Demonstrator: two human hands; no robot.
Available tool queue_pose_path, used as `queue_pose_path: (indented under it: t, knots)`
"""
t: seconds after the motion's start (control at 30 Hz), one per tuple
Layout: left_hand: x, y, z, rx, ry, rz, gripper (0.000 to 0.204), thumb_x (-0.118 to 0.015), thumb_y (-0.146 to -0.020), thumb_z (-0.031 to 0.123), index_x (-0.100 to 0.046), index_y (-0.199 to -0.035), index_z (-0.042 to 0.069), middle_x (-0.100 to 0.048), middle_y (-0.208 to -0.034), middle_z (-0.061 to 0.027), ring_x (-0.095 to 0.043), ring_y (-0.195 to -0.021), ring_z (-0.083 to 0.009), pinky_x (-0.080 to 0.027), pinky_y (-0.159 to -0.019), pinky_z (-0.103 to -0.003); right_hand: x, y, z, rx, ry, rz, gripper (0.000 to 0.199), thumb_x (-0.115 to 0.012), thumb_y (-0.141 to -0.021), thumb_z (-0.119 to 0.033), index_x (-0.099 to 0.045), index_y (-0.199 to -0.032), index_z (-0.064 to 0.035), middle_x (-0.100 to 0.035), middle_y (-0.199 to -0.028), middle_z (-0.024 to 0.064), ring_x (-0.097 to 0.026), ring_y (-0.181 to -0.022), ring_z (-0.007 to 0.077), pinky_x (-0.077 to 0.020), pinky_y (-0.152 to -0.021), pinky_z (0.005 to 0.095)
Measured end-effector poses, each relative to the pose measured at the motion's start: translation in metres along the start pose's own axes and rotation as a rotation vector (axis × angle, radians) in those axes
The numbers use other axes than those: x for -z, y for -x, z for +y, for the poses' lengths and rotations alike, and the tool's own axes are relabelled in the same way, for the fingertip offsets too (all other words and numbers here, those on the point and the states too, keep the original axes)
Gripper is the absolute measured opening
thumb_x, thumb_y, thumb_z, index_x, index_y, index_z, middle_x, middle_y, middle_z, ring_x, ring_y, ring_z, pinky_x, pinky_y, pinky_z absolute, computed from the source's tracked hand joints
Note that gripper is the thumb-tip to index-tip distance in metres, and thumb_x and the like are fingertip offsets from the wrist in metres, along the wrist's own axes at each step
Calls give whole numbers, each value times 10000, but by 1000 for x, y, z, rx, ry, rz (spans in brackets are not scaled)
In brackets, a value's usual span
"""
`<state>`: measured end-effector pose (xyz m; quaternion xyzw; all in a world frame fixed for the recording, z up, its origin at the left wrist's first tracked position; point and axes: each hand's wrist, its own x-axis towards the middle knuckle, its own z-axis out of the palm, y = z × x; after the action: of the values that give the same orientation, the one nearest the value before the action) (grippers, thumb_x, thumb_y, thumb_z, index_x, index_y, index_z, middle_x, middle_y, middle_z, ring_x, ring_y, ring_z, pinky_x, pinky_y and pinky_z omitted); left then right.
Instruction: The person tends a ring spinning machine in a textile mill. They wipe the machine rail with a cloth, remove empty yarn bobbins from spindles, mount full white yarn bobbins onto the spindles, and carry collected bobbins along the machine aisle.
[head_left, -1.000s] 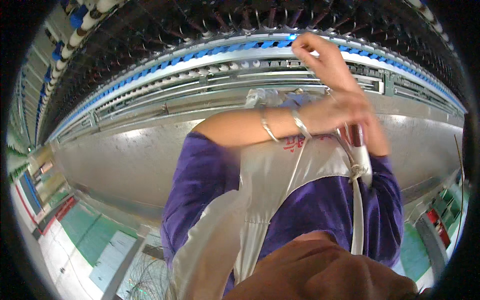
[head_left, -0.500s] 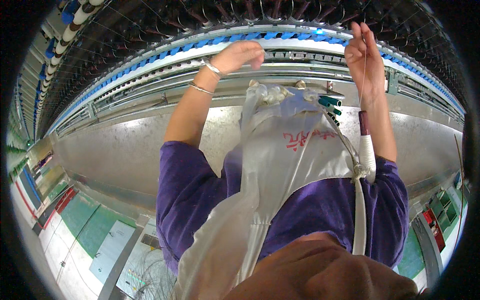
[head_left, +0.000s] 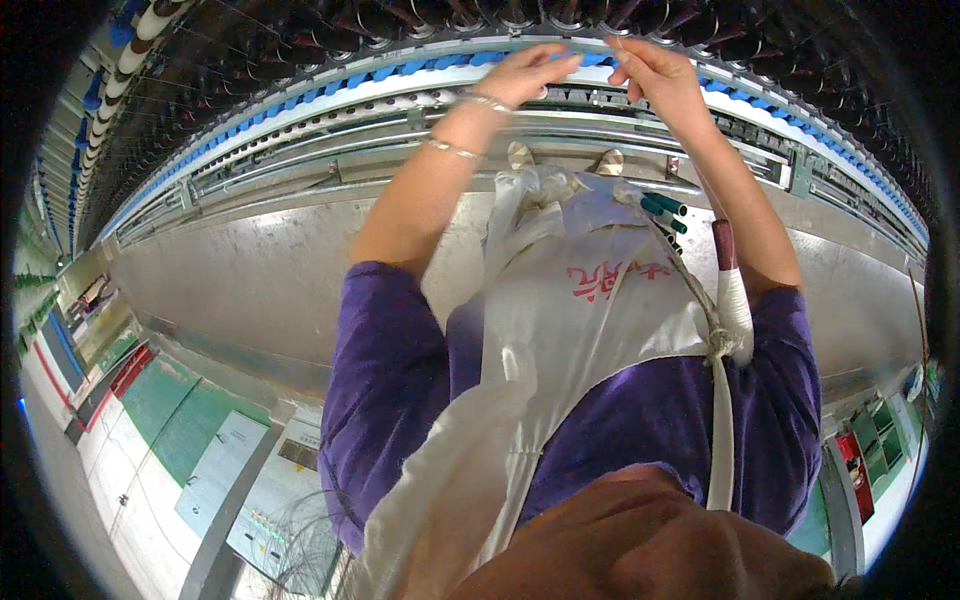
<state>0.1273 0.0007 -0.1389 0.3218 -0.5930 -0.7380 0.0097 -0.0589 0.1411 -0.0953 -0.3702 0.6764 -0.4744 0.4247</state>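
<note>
My left hand reaches in front of the spinning machine's rail, its fingers stretched toward my right hand and a little apart, slightly blurred. I make out nothing in it. Facing it closely, my right hand has thumb and forefinger pinched on a thin white yarn. Against my upper right chest, by the apron strap, hangs a yarn bobbin, wound white with a dark red tube end. A fine strand rises from that end along my right forearm. Both hands are close to the blue strip below the row of spindles.
Dark spindles line the machine above my hands. Metal rails run across below them. Several green tubes stick out beside my white apron. Pale cabinets stand at the lower left, a red box at the right.
My right hand has come down from the upper right and left toward my left hand, bringing the yarn. The left hand has moved up and right, its fingers now straighter.
</note>
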Motion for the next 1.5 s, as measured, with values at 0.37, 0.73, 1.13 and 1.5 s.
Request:
queue_pose_path:
  t: [0.37, 0.73, 1.13, 1.5]
  knots:
    - [3, -27, -11, -117, 595, 556, 302, -749, -832, 203, -654, -1055, 22, -699, -1000, -69, -639, -939, -149, -493, -820, -303, 24, -29, 5, -89, 247, -201, 332, -637, -905, -209, -615, -1182, -27, -668, -707, 65, -565, -536, 78, -473, -518, 230]
    - [9, -52, -88, -48, 448, 771, 192, -772, -742, 142, -674, -870, 37, -584, -711, 10, -503, -662, -99, -398, -606, -260, 8, -70, 101, 192, 1192, 204, 327, -572, -908, -295, -611, -1230, -259, -678, -760, 171, -665, -688, 363, -540, -600, 456]
    - [-59, -53, -5, 92, 875, 500, 195, -762, -768, 169, -630, -874, 73, -467, -596, 18, -408, -475, -109, -314, -426, -272, 25, -38, 92, -147, 505, 239, 270, -611, -909, -258, -679, -1141, -138, -678, -712, 94, -644, -594, 204, -515, -545, 324]
    - [-116, -144, 28, -190, 365, 705, 371, -611, -924, 329, -628, -1033, -26, -668, -864, -205, -636, -797, -363, -472, -690, -439, 65, 22, 59, -551, -573, -48, 287, -623, -939, -216, -649, -1172, -51, -634, -753, -27, -555, -637, 59, -418, -574, 189]
